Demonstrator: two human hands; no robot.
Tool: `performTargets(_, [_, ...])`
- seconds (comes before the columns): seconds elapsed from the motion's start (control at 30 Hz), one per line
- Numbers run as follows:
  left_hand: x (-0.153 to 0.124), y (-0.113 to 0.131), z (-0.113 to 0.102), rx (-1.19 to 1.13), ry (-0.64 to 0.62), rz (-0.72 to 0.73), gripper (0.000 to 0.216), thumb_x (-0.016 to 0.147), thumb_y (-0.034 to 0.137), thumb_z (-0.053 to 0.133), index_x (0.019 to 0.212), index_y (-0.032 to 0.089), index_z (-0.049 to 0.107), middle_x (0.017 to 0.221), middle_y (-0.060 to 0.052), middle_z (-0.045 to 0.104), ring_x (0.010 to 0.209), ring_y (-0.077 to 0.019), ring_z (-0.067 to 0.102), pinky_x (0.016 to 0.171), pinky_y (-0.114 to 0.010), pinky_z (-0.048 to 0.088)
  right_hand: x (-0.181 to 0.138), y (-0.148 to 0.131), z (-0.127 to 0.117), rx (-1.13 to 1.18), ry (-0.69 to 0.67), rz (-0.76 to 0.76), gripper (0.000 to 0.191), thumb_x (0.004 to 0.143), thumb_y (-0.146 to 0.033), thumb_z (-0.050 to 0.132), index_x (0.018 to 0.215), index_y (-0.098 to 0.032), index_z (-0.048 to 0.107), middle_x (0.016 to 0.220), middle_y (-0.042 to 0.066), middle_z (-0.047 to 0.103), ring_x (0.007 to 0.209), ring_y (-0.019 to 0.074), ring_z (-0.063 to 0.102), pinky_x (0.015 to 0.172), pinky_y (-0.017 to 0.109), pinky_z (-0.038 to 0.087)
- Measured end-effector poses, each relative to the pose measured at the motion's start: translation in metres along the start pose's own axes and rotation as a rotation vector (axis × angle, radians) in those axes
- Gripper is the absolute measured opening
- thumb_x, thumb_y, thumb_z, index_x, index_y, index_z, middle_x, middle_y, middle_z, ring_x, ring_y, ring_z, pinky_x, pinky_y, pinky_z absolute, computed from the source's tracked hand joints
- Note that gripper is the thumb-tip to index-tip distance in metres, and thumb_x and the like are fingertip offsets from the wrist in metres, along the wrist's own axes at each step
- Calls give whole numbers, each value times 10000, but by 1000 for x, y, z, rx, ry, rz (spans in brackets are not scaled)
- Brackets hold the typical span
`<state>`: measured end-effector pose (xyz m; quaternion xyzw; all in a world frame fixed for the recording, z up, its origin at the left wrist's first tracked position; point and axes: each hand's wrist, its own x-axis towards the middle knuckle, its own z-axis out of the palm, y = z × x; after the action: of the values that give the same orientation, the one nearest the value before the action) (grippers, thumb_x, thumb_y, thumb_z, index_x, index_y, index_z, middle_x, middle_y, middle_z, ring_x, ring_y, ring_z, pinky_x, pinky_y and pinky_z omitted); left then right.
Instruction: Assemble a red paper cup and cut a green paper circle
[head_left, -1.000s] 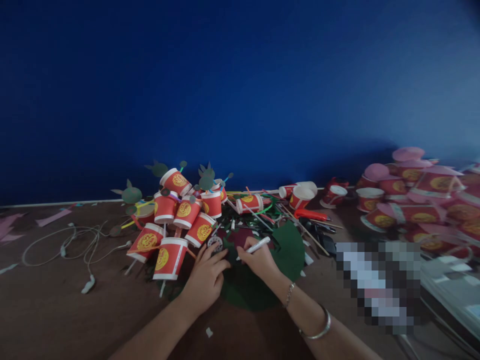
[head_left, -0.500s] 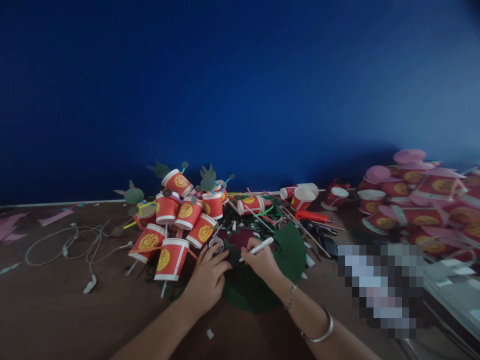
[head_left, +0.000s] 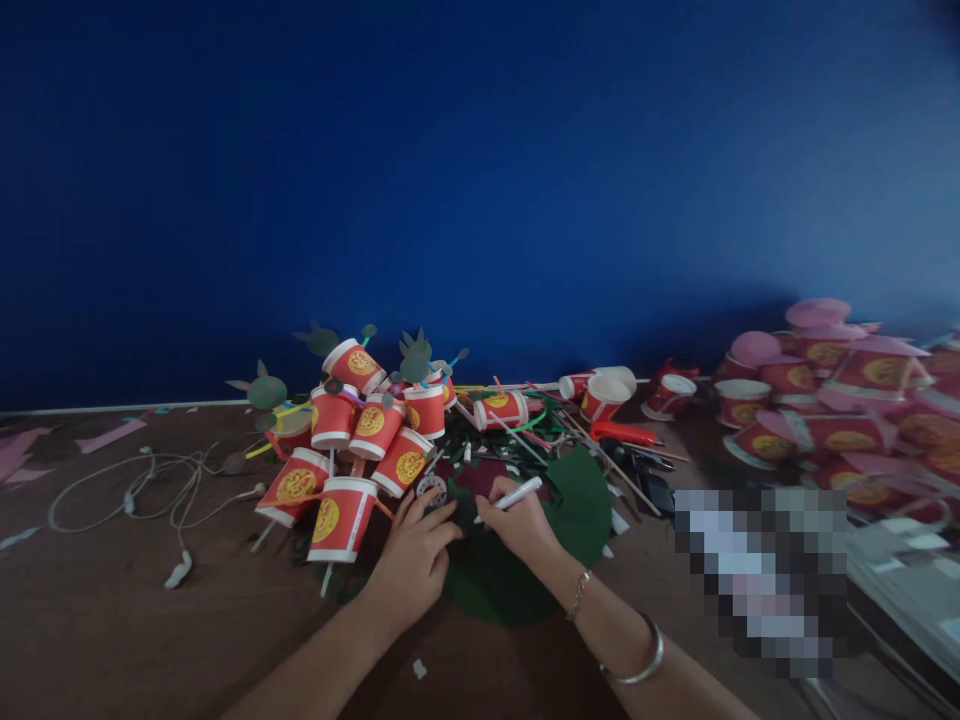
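Backdrop: blue wall (head_left: 480, 200) above a brown tabletop (head_left: 150, 620). Clock centred on the sheet.
Dark green sheet (head_left: 495, 590): flat before the wearer, partly under both hands.
Left hand (head_left: 416, 550): nine o'clock; palm down, open, fingers loosely bent, apparently steadying the sheet; white disc (head_left: 432, 491) by fingertips, contact unclear.
Right hand (head_left: 521, 525): over the sheet, closed round a white pen (head_left: 517, 493) in writing grip, tip slanted down for control.
Cup pile (head_left: 375, 428): ten o'clock, seemingly aside for working room.
Pink-topped cups (head_left: 817, 372): two o'clock, stacked.
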<state>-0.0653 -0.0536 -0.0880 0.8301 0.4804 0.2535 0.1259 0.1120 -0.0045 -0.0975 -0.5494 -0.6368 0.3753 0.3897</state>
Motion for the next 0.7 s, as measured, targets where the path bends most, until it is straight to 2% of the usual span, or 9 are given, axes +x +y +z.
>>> performTargets(0.17, [0,0,-1,-2,-3,-3,425,686,-25,428,921,235,669,1210,-18,604,1271,-249,362,1076,-554,240,0,-1,0,-13,38,-3,227,660,-277,521,515,-216,357,404,-61,418,409,93,382,408,198,272])
performTargets(0.33, [0,0,-1,-6,-1,1,435,674,-25,432,925,239,669,1220,-13,598,1270,-250,361,1075,-556,238,0,2,0,23,15,53,216,664,-293,513,533,-220,359,400,-61,437,397,96,403,403,195,272])
performTargets(0.7, [1,1,-2,-1,-19,-14,420,690,-11,429,935,234,666,1229,-12,593,1273,-257,355,1071,-547,246,1,-1,-1,7,62,24,234,653,-302,508,512,-222,339,403,-64,394,416,94,362,415,208,264])
